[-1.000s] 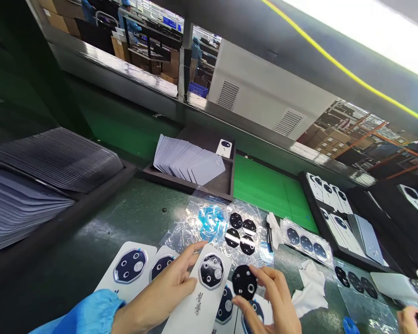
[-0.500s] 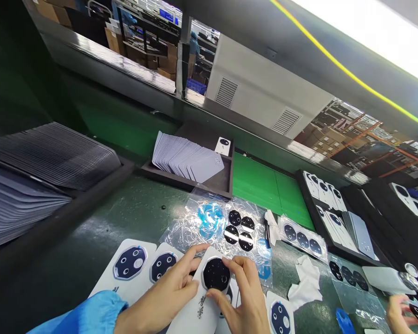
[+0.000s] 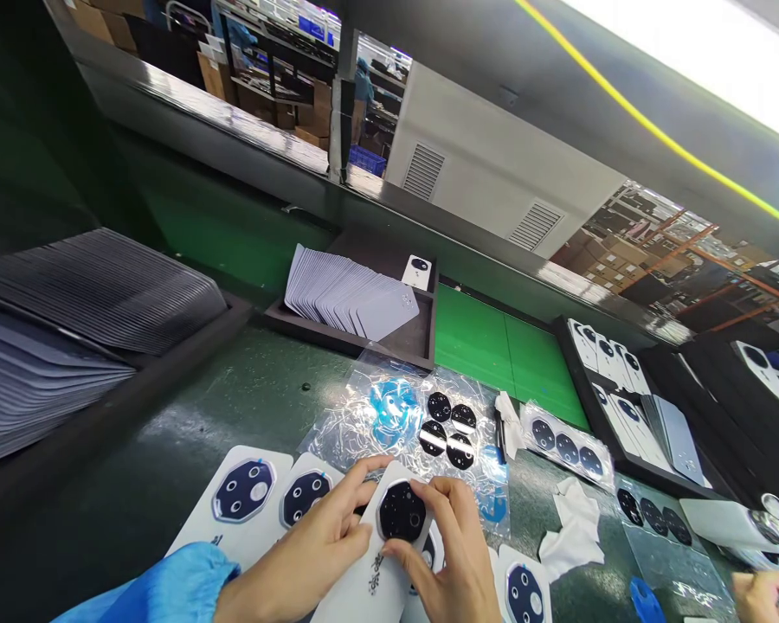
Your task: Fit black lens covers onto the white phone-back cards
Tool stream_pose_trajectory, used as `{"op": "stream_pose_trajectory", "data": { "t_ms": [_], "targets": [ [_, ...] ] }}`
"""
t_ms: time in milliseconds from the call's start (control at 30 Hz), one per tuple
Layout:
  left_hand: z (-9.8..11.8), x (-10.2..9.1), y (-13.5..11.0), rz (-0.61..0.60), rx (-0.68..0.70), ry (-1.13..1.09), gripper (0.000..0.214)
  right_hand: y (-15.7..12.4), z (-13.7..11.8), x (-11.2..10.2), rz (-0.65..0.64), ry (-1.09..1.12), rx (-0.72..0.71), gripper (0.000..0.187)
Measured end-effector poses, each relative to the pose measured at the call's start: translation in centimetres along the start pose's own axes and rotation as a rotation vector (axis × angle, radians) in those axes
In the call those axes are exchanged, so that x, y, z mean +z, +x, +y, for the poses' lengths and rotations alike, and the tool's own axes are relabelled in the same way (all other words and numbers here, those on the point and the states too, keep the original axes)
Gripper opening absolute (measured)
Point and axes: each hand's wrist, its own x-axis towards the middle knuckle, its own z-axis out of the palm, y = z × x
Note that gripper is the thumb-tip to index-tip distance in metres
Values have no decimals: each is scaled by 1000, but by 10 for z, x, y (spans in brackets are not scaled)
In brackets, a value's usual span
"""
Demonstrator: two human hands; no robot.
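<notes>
A white phone back cover [image 3: 354, 584] is tilted up between my two hands at the bottom middle. My left hand [image 3: 321, 541] grips it along its left edge, fingers behind and thumb on the front. A black round camera lens plate [image 3: 402, 512] lies over the cover's camera area. My right hand [image 3: 454, 549] is closed around this plate, thumb at its lower edge and index finger at its upper right. Other white phone back covers with dark blue camera areas [image 3: 243, 491] lie on the bench to both sides, partly hidden by my hands.
Beyond my hands, several black lens plates [image 3: 460, 450] and blue film [image 3: 393, 411] lie on clear plastic. White cloths [image 3: 571, 528] lie rightward. Trays of covers [image 3: 421, 342] stand at the back and left [image 3: 234, 324]. A co-worker's hand [image 3: 762, 597] is at far right.
My hands keep nearly the same hold on the cover and lens plate. The co-worker's hand at far right has shifted slightly right and down.
</notes>
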Motion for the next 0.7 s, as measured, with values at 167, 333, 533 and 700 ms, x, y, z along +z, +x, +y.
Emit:
{"op": "stream_pose_trajectory", "data": {
  "t_ms": [167, 333, 533, 700],
  "targets": [
    [-1, -1, 2, 13, -3, 2, 67, 1, 0, 0, 8, -2, -18, 37],
    [-2, 1, 1, 0, 16, 15, 64, 1, -2, 0, 8, -19, -12, 36],
    [0, 2, 0, -8, 33, 19, 61, 1, -2, 1, 11, -22, -2, 36],
    [6, 5, -3, -4, 88, 126, 47, 3, -7, 2, 20, -42, 1, 37]
  ]
}}
